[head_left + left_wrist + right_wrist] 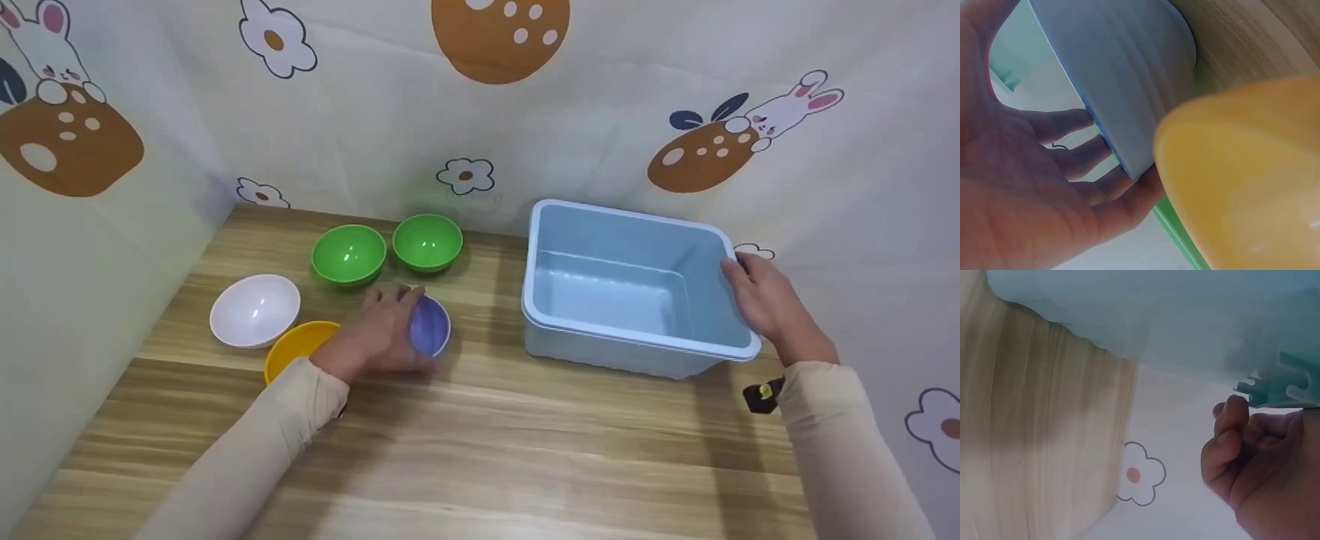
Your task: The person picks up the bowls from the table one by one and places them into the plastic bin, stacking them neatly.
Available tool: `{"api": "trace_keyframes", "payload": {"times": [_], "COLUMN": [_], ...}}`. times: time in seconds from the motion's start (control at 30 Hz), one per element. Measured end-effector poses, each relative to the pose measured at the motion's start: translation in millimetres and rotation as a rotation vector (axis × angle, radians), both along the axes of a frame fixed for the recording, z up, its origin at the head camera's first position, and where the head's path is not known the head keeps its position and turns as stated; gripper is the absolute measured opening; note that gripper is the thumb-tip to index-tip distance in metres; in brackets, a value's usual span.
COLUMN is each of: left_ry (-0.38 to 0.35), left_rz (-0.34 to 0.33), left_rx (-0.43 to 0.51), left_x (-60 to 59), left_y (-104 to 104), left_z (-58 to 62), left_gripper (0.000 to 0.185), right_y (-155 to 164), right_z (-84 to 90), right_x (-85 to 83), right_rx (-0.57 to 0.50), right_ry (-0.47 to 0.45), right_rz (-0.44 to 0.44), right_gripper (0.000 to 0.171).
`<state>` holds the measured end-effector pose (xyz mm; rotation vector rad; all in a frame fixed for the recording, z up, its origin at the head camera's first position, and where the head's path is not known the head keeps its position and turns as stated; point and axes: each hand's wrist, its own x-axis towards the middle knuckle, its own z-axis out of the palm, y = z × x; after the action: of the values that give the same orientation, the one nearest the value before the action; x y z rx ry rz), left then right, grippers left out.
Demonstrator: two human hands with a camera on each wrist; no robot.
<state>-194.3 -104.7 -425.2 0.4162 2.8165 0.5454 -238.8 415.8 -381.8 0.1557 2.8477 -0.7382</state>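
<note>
My left hand [390, 326] grips a purple bowl [433, 326], which is tipped on its side on the wooden table [480, 450]. In the left wrist view, the fingers [1072, 163] curl round the rim of the purple bowl [1123, 79], with a yellow bowl [1247, 185] close in front. My right hand [757, 296] holds the right rim of a light blue plastic bin [637, 217], which has nothing in it. In the right wrist view, its fingers [1252, 455] are curled under the lip of the bin [1185, 320].
A yellow bowl [296, 346] sits beside my left wrist, and a white bowl [255, 310] lies further left. Two green bowls [349, 254] [427, 241] stand behind them. Cartoon-printed cloth walls [90, 225] close in the table on the left, back and right.
</note>
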Motion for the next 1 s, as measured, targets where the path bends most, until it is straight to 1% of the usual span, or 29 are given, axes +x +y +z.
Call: {"api": "trace_keyframes", "payload": {"times": [0.1, 0.2, 0.3, 0.53, 0.67, 0.77, 0.9, 1.0], "left_ry": [-0.014, -0.018, -0.011, 0.003, 0.027, 0.034, 0.049, 0.073], "left_rz": [0.009, 0.010, 0.006, 0.012, -0.006, -0.014, -0.022, -0.033], "left_rx": [0.000, -0.001, -0.003, -0.015, -0.006, -0.010, -0.028, -0.034], "left_x": [0.0, 0.4, -0.4, -2.6, -2.6, -3.4, -4.7, -6.5], "left_y": [1, 1, 1, 0, 0, 0, 0, 0], "left_z": [1.5, 3.1, 3.6, 6.5, 11.1, 16.5, 26.5, 34.5], "left_gripper": [0.116, 0.115, 0.115, 0.111, 0.110, 0.110, 0.112, 0.113], "right_y": [2, 6, 11, 16, 16, 13, 8, 4], "right_z": [2.4, 5.3, 7.2, 4.7, 2.9, 2.3, 1.6, 2.0], "right_x": [1.3, 1.8, 2.1, 2.1, 1.1, 1.1, 2.1, 2.6], "right_rx": [0.046, 0.079, 0.095, 0.115, 0.117, 0.119, 0.141, 0.158], "right_ry": [-0.054, -0.089, -0.101, -0.059, -0.037, -0.016, 0.041, 0.050], "right_rz": [-0.015, 0.011, 0.055, 0.108, 0.123, 0.128, 0.142, 0.153], "right_gripper": [0.090, 0.090, 0.087, 0.081, 0.080, 0.079, 0.076, 0.076]}}
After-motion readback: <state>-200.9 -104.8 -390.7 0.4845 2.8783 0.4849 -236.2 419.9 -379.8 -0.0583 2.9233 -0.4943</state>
